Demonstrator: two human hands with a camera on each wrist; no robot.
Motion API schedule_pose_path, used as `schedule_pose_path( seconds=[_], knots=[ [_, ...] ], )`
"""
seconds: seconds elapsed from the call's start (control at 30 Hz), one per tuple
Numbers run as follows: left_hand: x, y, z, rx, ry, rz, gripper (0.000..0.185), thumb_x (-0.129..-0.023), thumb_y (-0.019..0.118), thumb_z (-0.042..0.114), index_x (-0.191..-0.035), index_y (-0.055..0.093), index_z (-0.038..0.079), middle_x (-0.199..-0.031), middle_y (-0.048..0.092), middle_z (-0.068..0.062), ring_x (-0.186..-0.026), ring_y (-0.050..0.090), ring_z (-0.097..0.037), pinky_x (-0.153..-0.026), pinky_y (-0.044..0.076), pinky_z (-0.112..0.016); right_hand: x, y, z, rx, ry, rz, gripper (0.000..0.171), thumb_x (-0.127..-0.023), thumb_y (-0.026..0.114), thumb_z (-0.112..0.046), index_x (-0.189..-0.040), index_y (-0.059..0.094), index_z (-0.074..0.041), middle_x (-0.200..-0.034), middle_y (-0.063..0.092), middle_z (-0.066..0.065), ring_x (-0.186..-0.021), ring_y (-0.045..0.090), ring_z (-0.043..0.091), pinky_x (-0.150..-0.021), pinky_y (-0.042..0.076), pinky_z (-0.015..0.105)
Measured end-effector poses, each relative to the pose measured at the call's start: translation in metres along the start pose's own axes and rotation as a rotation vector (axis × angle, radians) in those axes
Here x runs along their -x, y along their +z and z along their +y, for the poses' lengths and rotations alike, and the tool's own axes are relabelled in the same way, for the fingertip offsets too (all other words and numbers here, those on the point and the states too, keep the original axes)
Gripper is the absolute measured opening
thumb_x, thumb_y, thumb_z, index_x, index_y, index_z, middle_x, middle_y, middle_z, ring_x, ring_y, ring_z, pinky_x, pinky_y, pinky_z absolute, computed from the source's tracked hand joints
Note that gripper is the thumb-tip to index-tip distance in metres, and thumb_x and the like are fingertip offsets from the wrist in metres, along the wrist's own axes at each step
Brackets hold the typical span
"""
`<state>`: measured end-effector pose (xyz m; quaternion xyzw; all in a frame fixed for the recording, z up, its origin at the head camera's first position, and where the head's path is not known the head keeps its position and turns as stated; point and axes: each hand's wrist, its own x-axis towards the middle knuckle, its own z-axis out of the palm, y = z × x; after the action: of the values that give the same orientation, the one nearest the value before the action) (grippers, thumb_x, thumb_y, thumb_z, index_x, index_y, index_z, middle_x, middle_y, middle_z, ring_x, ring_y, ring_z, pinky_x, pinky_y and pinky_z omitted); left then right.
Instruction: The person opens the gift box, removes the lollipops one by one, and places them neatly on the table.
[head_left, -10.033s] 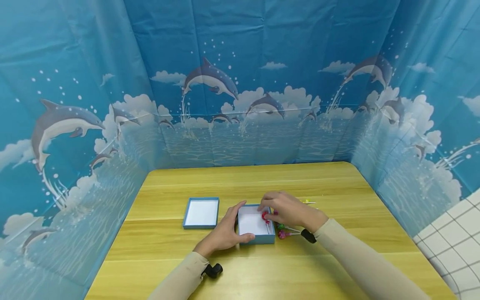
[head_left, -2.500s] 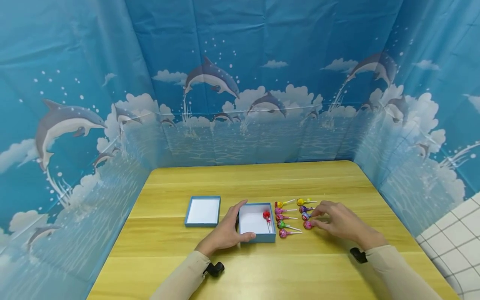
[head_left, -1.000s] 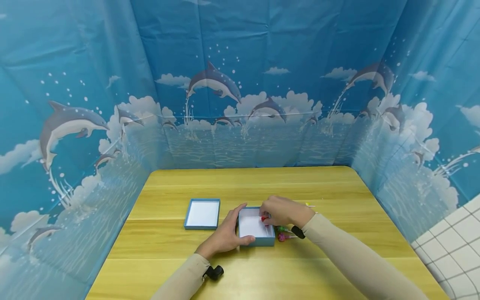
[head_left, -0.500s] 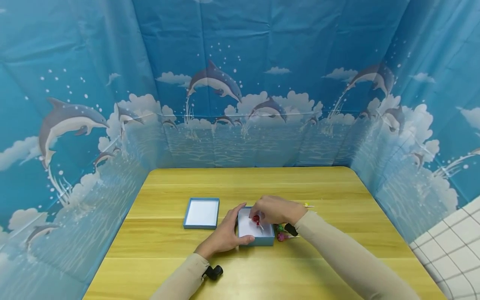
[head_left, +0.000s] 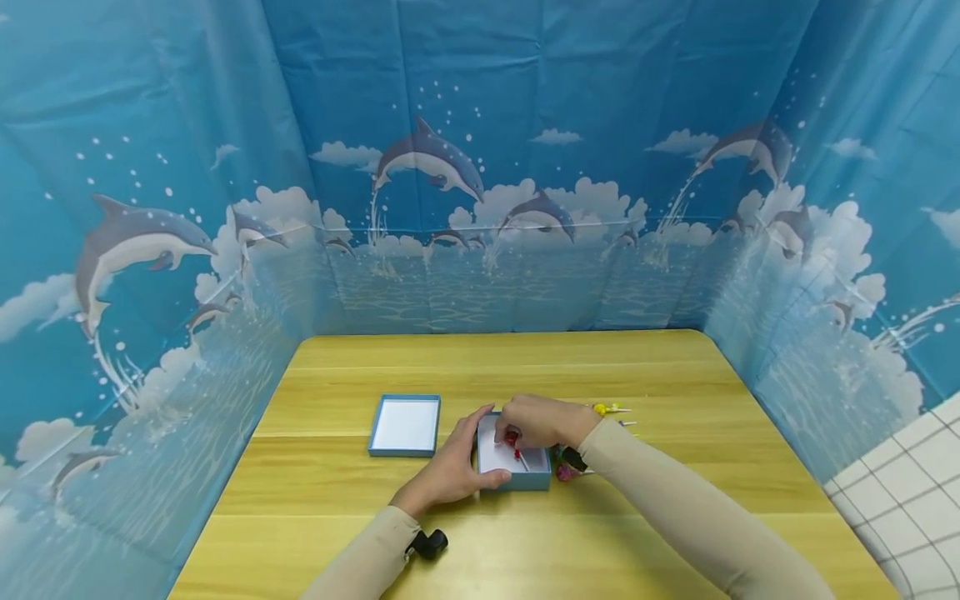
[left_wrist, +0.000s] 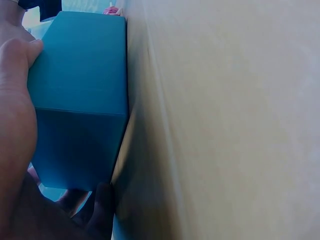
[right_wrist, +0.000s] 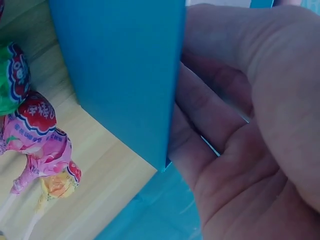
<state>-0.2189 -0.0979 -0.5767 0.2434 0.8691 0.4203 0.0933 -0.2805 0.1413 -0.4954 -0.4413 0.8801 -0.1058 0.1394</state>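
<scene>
Box: small blue box [head_left: 513, 479] with a white inside, near the middle of the wooden table [head_left: 675, 517]; its lid [head_left: 404, 425] lies open-side up at about 9 o'clock from it, apart.
Left hand: left hand [head_left: 447, 468] grips the box's left wall and near corner, thumb along the front, fingers curled round the side; the left wrist view shows the same hold.
Right hand: right hand [head_left: 536, 419] is over the box, fingers bent down into it at the red lollipops [head_left: 513, 440]; whether it pinches a stick or is only letting go, I cannot tell.
Inside the box: two red lollipop heads show, sticks pointing toward 4 o'clock.
Left outside: loose lollipops [head_left: 564, 471] lie on the table at 3 o'clock from the box, partly hidden by the right sleeve; a yellow one [head_left: 602, 409] lies further off at 2 o'clock.
Progress: early, by my judgement; most sweets are out, and the lid is off.
</scene>
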Motion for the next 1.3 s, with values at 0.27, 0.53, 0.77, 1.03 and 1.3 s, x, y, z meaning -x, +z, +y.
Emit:
schedule_pose_path(
  seconds=[0.27, 0.53, 0.77, 1.03, 1.3],
  knots=[
    [0.001, 0.001, 0.0, 0.005, 0.0, 0.006, 0.115, -0.102, 0.087, 0.062, -0.188, 0.016, 0.035, -0.185, 0.037, -0.016, -0.161, 0.053, -0.036, -0.126, 0.051, -0.065, 0.0, 0.001, -0.001, 0.003, -0.007, 0.004, 0.026, -0.101, 0.084, 0.008, -0.117, 0.092, -0.011, -0.113, 0.09, 0.003, -0.101, 0.081, 0.015, -0.09, 0.065, 0.026],
    [0.001, 0.002, 0.001, -0.008, -0.014, -0.005, 0.114, -0.102, 0.086, 0.065, -0.188, 0.015, 0.038, -0.187, 0.036, -0.012, -0.162, 0.053, -0.033, -0.126, 0.051, -0.062, 0.005, 0.001, -0.001, -0.028, -0.023, 0.047, 0.019, -0.105, 0.082, 0.003, -0.117, 0.091, -0.008, -0.111, 0.088, 0.004, -0.097, 0.078, 0.01, -0.088, 0.065, 0.025],
    [0.001, 0.003, -0.001, -0.003, -0.009, -0.004, 0.113, -0.104, 0.085, 0.062, -0.188, 0.014, 0.038, -0.187, 0.034, -0.015, -0.157, 0.056, -0.034, -0.123, 0.053, -0.062, 0.009, -0.002, -0.002, -0.032, -0.052, 0.144, 0.01, -0.109, 0.082, -0.008, -0.115, 0.09, -0.008, -0.113, 0.084, 0.004, -0.098, 0.077, 0.009, -0.087, 0.065, 0.026],
    [0.002, 0.002, 0.0, 0.008, -0.027, -0.009, 0.114, -0.103, 0.085, 0.064, -0.188, 0.014, 0.04, -0.188, 0.034, -0.012, -0.157, 0.056, -0.03, -0.126, 0.052, -0.061, 0.015, 0.002, -0.003, -0.078, -0.039, 0.243, 0.006, -0.109, 0.086, -0.015, -0.112, 0.087, -0.011, -0.113, 0.082, 0.002, -0.093, 0.072, 0.006, -0.083, 0.063, 0.025],
    [0.001, 0.0, 0.002, 0.006, -0.007, -0.007, 0.115, -0.102, 0.085, 0.063, -0.188, 0.015, 0.035, -0.187, 0.036, -0.012, -0.152, 0.058, -0.03, -0.122, 0.054, -0.06, 0.023, 0.003, -0.007, -0.142, -0.026, 0.345, 0.005, -0.107, 0.087, -0.01, -0.111, 0.086, -0.008, -0.114, 0.081, 0.005, -0.088, 0.074, 0.003, -0.079, 0.064, 0.021]
  ],
)
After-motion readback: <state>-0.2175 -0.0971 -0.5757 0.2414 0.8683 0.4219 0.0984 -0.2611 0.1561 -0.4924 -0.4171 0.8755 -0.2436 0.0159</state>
